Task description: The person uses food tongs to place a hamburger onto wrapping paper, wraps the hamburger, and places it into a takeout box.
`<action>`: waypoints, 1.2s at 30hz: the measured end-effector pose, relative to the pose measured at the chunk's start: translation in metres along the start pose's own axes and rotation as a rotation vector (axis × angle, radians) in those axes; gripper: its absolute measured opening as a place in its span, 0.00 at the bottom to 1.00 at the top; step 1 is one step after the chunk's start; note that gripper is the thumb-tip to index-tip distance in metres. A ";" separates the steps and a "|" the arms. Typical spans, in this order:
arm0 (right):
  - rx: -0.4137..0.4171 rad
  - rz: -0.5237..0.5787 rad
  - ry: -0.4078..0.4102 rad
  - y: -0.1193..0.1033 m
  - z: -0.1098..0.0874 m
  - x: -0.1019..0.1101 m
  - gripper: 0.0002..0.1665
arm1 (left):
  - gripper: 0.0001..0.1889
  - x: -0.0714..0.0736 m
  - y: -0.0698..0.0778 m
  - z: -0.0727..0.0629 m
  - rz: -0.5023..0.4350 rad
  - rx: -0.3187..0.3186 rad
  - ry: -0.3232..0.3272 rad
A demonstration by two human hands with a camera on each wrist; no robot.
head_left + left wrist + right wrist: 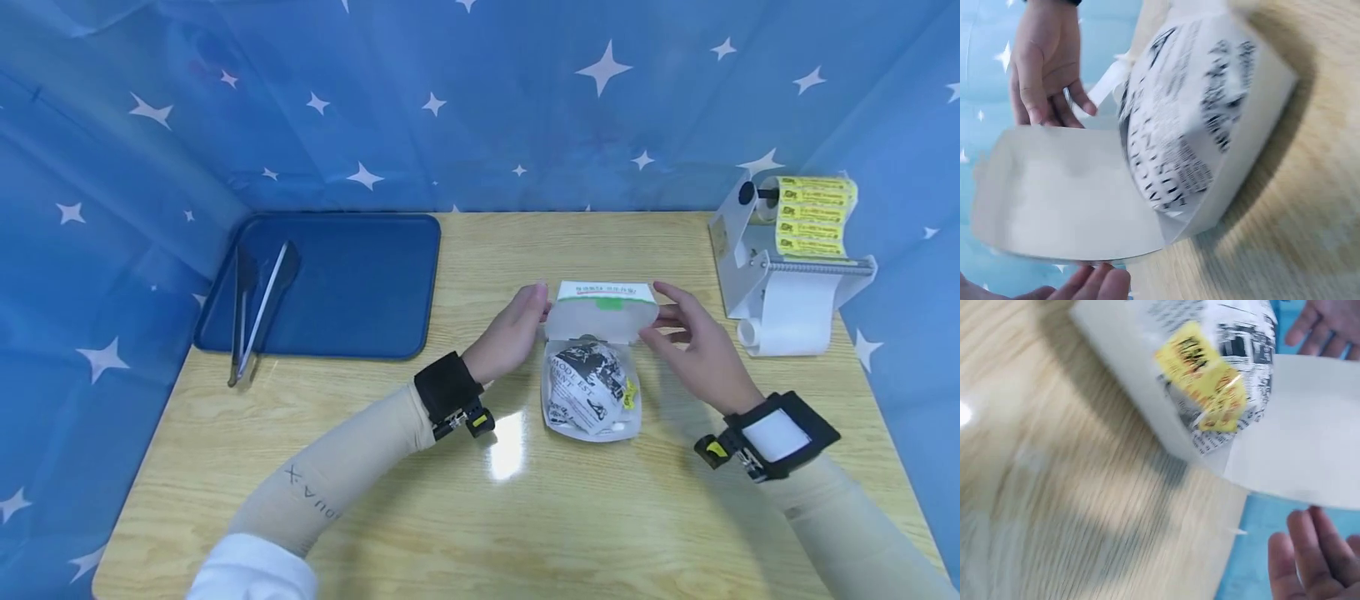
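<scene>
A white paper takeaway box (628,427) stands on the table with its lid (603,318) raised. Inside it lies a rounded item wrapped in newsprint-patterned paper (581,383); the contents are hidden. A yellow sticker (1207,378) is on the wrap's right side. My left hand (512,333) is at the lid's left edge, its fingertips (1113,284) touching or very close to it. On the other side, my right hand (697,350) has its fingers loosely extended at the lid's right edge. Whether the right fingertips (1302,520) touch the lid, I cannot tell.
A blue tray (352,283) sits at the back left, with metal tongs (258,312) lying across its left side and over its front rim. At the back right stands a label dispenser (738,250) with a roll of yellow labels (813,217). A blue star-patterned curtain (480,108) surrounds the table.
</scene>
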State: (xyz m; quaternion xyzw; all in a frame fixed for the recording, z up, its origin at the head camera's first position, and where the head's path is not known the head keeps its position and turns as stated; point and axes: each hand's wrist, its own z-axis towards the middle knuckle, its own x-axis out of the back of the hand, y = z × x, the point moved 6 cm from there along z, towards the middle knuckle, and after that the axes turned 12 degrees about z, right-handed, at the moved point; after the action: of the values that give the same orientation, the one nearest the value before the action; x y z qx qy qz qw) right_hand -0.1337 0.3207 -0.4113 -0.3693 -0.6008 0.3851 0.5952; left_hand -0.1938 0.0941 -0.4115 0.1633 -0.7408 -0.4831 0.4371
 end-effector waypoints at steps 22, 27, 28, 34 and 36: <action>0.207 -0.263 -0.069 0.027 -0.078 -0.043 0.51 | 0.61 -0.065 -0.033 -0.048 0.742 -0.386 -0.015; 0.208 -0.283 -0.078 0.028 -0.084 -0.050 0.53 | 0.49 -0.068 -0.032 -0.049 0.672 -0.346 0.007; 0.212 -0.288 -0.076 0.028 -0.085 -0.050 0.53 | 0.47 -0.069 -0.032 -0.049 0.664 -0.336 0.006; 0.245 -0.317 -0.087 0.030 -0.086 -0.051 0.54 | 0.45 -0.069 -0.031 -0.051 0.661 -0.302 -0.004; 0.260 -0.327 -0.098 0.030 -0.086 -0.050 0.53 | 0.45 -0.069 -0.031 -0.051 0.679 -0.304 -0.001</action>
State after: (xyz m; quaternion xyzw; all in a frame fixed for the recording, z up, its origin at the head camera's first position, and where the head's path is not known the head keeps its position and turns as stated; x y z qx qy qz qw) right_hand -0.0471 0.2905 -0.4607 -0.1677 -0.6262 0.3754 0.6624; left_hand -0.1195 0.0958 -0.4645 -0.1588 -0.6727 -0.4154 0.5913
